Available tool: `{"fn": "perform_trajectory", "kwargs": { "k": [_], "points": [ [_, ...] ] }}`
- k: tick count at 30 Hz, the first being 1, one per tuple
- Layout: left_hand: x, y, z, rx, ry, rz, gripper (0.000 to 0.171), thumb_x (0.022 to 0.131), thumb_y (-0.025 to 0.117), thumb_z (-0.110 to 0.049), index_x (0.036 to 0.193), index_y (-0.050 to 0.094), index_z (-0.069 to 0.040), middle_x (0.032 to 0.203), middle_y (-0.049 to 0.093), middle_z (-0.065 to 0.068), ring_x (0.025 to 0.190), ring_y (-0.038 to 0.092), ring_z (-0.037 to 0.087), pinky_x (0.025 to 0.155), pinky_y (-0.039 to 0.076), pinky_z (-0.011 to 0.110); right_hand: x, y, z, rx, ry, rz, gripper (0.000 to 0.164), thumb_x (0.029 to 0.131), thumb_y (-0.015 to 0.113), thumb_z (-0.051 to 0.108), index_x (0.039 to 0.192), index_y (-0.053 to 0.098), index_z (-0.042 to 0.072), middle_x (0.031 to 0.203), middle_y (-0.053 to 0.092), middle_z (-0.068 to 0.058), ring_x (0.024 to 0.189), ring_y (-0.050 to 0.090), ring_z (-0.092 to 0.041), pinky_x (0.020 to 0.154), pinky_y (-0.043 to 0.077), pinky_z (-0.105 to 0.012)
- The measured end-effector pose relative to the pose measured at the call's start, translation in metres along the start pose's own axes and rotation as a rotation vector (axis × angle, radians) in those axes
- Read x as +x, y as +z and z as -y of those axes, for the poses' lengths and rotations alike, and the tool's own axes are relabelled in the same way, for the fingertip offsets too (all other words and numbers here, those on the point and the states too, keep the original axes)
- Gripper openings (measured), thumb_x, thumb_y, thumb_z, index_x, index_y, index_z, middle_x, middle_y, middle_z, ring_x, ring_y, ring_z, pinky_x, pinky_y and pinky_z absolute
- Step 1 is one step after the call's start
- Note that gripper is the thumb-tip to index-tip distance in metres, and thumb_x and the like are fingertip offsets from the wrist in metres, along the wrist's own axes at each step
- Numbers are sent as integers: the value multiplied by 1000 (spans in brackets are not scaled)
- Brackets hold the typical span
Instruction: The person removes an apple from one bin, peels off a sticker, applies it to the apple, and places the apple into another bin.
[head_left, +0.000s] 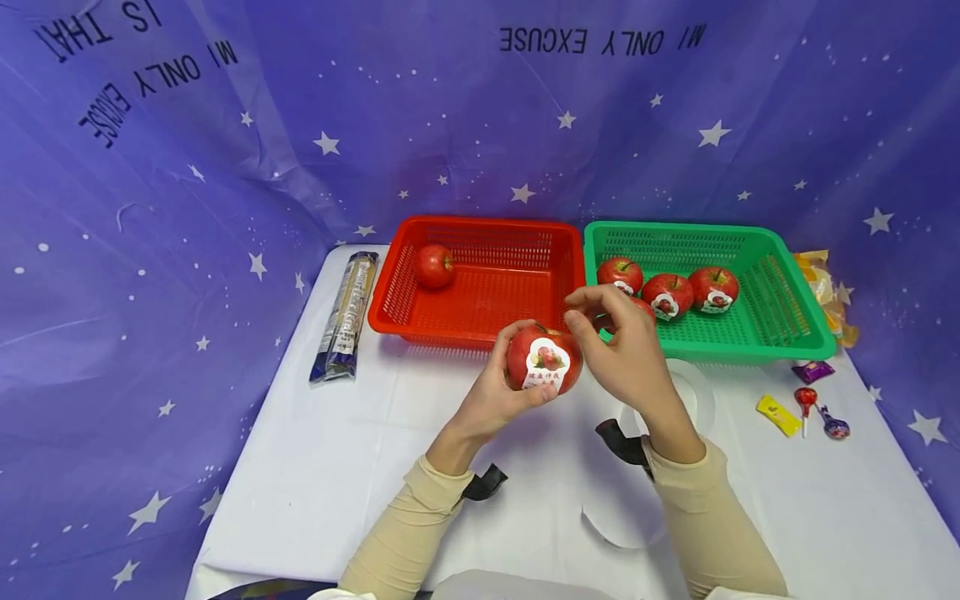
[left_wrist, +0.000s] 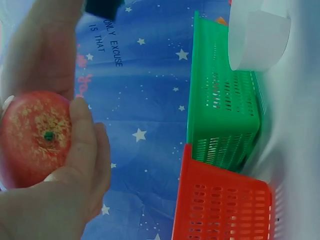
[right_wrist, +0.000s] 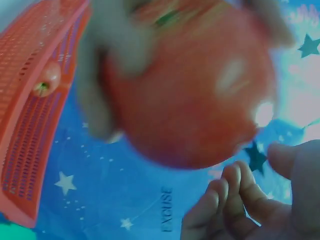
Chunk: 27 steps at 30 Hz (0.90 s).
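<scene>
My left hand grips a red apple above the table, its fingers and thumb round the sides. A white cloud-shaped sticker with printed fruit and red characters sits on the apple's side towards me. In the left wrist view the green stem end of the apple shows. Just right of the apple is my right hand, its fingers loosely bent with nothing seen between them. The right wrist view shows that hand's fingertips close by the apple's lower edge.
A red basket holds one apple. Beside it, a green basket holds several stickered apples. Behind my right forearm lies a white roll. Wrapped sweets and lollipops lie right; a long packet lies left.
</scene>
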<state>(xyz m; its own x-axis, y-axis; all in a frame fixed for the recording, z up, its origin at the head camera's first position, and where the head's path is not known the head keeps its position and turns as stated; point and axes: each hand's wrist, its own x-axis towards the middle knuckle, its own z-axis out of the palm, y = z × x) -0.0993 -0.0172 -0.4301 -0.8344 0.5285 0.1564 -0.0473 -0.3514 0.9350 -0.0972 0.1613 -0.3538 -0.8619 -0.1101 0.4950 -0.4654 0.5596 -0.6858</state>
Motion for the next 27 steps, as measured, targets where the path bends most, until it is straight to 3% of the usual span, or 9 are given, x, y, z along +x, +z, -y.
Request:
{"fn": "perform_trajectory", "kwargs": {
  "k": [3, 6, 9, 11, 15, 18, 21, 24, 27],
  "points": [
    [2, 1, -2, -23, 31, 4, 83, 76, 82, -21, 140, 29, -26, 133, 44, 6, 114, 54, 20, 88, 52, 26, -7, 6, 7, -30, -40, 7, 29, 91, 65, 29, 115, 63, 12, 107, 61, -1, 93, 52, -14, 76, 42, -28],
    [5, 5, -4, -51, 58, 19, 92, 71, 85, -36, 141, 27, -23, 132, 42, 6, 112, 53, 19, 84, 53, 25, -11, 17, 7, -66, -34, 57, 40, 95, 58, 40, 123, 58, 13, 124, 54, -5, 111, 45, -21, 91, 40, -39],
    [7, 11, -7, -74, 63, -26, 100, 62, 82, -51, 140, 28, -20, 129, 43, 4, 108, 53, 16, 80, 54, 23, -14, 25, 4, -66, -24, 81, 44, 99, 48, 41, 130, 54, 11, 134, 49, -7, 125, 38, -24, 101, 36, -49],
    [9, 15, -8, -89, 52, -76, 101, 59, 79, -58, 139, 30, -19, 127, 44, 4, 104, 55, 15, 77, 54, 23, -14, 27, 4, -55, -36, 96, 44, 101, 43, 38, 134, 50, 11, 137, 47, -7, 128, 36, -24, 103, 36, -50],
    [10, 20, -9, -109, 47, -152, 90, 68, 77, -58, 135, 34, -17, 125, 45, 6, 98, 57, 15, 73, 55, 23, -14, 26, 3, -38, -65, 112, 42, 103, 37, 33, 139, 45, 12, 139, 46, -7, 127, 37, -25, 102, 36, -49],
    [10, 22, -8, -126, 38, -160, 74, 79, 73, -49, 134, 35, -18, 124, 44, 6, 97, 58, 15, 72, 55, 23, -16, 25, 2, -10, -62, 122, 42, 104, 33, 32, 140, 45, 12, 139, 47, -7, 127, 38, -24, 101, 37, -48],
    [9, 23, -7, -166, 30, -155, 49, 93, 59, -39, 133, 35, -20, 121, 46, 5, 94, 59, 14, 71, 55, 23, -17, 24, 2, 50, -33, 140, 39, 105, 33, 28, 139, 45, 13, 138, 47, -7, 126, 42, -22, 102, 38, -47],
    [9, 23, -8, -196, 27, -164, 36, 97, 47, -30, 130, 36, -22, 117, 48, 4, 91, 60, 12, 69, 55, 23, -17, 22, 2, 115, 9, 152, 36, 105, 34, 23, 137, 47, 13, 136, 48, -6, 124, 46, -20, 102, 40, -47],
    [9, 23, -9, -214, 17, -159, 35, 97, 44, -35, 129, 37, -24, 116, 49, 2, 93, 59, 11, 70, 55, 23, -16, 22, 0, 170, 52, 135, 34, 105, 36, 17, 135, 50, 11, 134, 51, -5, 121, 50, -20, 102, 41, -46]
  ]
}}
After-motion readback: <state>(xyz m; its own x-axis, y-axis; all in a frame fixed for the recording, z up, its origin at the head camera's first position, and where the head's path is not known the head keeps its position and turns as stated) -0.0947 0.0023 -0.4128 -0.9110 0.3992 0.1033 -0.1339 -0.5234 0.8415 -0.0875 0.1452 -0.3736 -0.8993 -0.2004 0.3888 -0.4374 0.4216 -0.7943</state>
